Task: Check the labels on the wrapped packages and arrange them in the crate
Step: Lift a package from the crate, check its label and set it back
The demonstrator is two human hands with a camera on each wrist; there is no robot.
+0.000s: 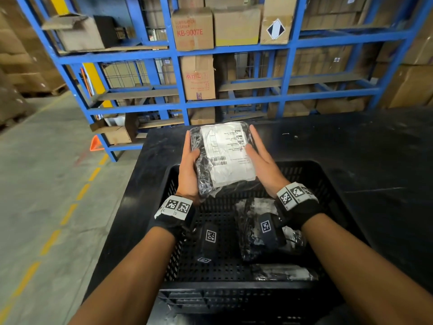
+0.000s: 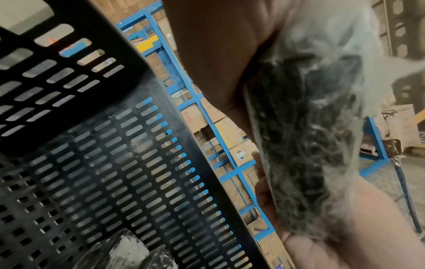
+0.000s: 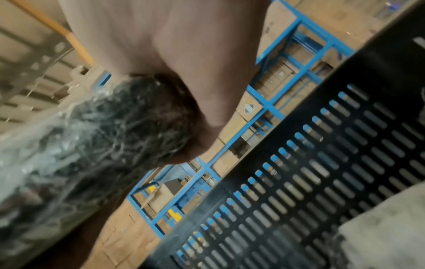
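Left hand (image 1: 189, 170) gripping wrapped package (image 1: 225, 158) edge, thumb on top, right hand (image 1: 262, 165) clasping opposite side, above crate (image 1: 316, 177)

I see a black package (image 1: 205, 174) under clear wrap, its white label (image 1: 230, 156) printed with black barcodes. The crate (image 1: 304, 174) is black and slot-perforated. At twelve o'clock stands blue racking (image 1: 234, 49) holding brown cartons (image 1: 236, 26).

label (image 1: 228, 153) print too small to read, held package (image 2: 306, 136) blurred

The crate floor (image 1: 222, 214) lies open on the left; wrapped packages (image 1: 248, 250) crowd its right.
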